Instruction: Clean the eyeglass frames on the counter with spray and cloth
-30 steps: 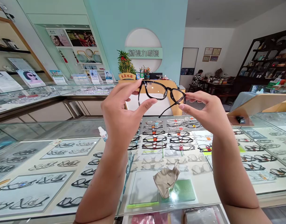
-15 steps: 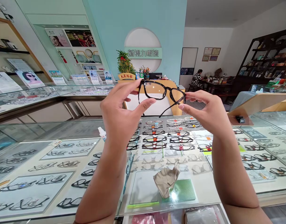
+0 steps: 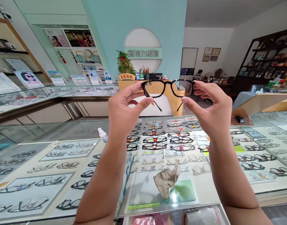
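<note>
Black-framed eyeglasses (image 3: 168, 82) are held up above the glass counter, their lenses upright and their temple arms hanging down behind. My left hand (image 3: 126, 104) is closed on the left end of the frame, thumb below and fingers behind. At the other end, my right hand (image 3: 211, 104) pinches the hinge corner between thumb and fingers. Below them on the counter lies a crumpled beige cleaning cloth (image 3: 166, 181), partly over a green pad (image 3: 186, 191). A white spray bottle (image 3: 102, 134) stands left of my left forearm.
The glass display counter (image 3: 204, 200) holds rows of eyeglasses (image 3: 155, 146) inside and on top. A wooden reception desk (image 3: 131, 86) with a potted plant (image 3: 124, 64) stands ahead. In the back right, a person (image 3: 198, 75) sits at a table. A tilted wooden board (image 3: 255, 104) rises at right.
The eyeglasses have turned from an angled, tilted pose to nearly level and facing forward. My right hand has moved slightly right and up, my left hand slightly right.
</note>
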{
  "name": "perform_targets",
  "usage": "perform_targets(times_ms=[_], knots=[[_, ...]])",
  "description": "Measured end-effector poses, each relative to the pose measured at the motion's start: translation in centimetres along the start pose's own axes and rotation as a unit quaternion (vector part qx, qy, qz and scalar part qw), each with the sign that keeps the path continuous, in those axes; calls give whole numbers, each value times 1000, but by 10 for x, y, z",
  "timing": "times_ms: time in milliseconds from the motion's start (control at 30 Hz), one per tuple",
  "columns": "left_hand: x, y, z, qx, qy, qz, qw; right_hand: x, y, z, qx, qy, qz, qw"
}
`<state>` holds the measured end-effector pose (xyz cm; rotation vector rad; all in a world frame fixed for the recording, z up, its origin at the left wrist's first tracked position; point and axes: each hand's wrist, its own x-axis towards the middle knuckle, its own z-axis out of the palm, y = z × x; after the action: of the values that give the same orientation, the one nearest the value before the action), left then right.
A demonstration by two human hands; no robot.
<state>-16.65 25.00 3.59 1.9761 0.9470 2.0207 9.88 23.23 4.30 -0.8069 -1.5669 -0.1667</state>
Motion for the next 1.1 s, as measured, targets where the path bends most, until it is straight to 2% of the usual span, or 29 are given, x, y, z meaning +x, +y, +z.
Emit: perform_targets(times_ms=[233, 333, 467, 667, 900, 967, 1100], knots=[[5, -22, 12, -79, -49, 14, 996, -4, -9, -2, -23, 33, -31, 999], [6, -33, 19, -104, -38, 39, 993, -5, -15, -1, -31, 24, -74, 997], [6, -43, 24, -107, -9, 42, 993, -7, -19, 5, -42, 21, -126, 991], [3, -40, 29, -73, 27, 61, 995, -8, -17, 12, -65, -18, -57, 996], [-1, -40, 33, -5, 136, 145, 980, -8, -13, 17, -18, -37, -7, 999], [-2, -43, 33, 10, 145, 150, 978, -7, -12, 18, 20, -37, 17, 999], [-5, -43, 33, 8, 127, 154, 980, -3, -8, 19, 88, -8, 57, 994]])
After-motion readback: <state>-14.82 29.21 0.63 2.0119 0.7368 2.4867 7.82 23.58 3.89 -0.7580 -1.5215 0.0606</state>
